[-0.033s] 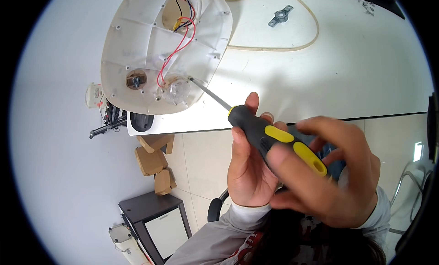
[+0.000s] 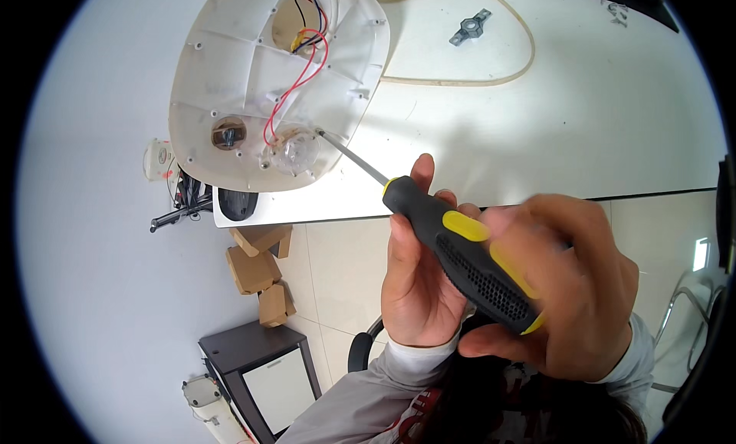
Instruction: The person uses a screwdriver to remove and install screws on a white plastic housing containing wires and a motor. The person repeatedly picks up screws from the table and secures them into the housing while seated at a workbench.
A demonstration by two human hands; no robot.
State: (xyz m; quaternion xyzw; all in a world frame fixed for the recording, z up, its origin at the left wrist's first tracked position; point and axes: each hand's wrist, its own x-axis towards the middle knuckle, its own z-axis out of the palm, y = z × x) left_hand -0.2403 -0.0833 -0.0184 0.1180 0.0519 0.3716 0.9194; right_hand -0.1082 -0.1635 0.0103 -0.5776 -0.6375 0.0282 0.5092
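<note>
Currently both hands wrapped on black-and-yellow screwdriver [image 2: 460,252]: left hand [image 2: 418,275] cupping upper handle, right hand [image 2: 571,283] gripping butt; tip seated at white plastic housing [image 2: 230,60] on worktop [image 2: 583,122].

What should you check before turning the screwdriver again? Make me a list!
1. Screwdriver held firmly: ok, the right hand wraps the handle and the left hand steadies it.
2. Tip on a screw in the white plastic shell: cannot tell, the tip meets the shell's edge but no screw head shows.
3. Red and black wires away from the tip: ok.
4. Shell resting on the white table: ok.
5. Shell held from turning: not ok, neither hand touches it.
</note>
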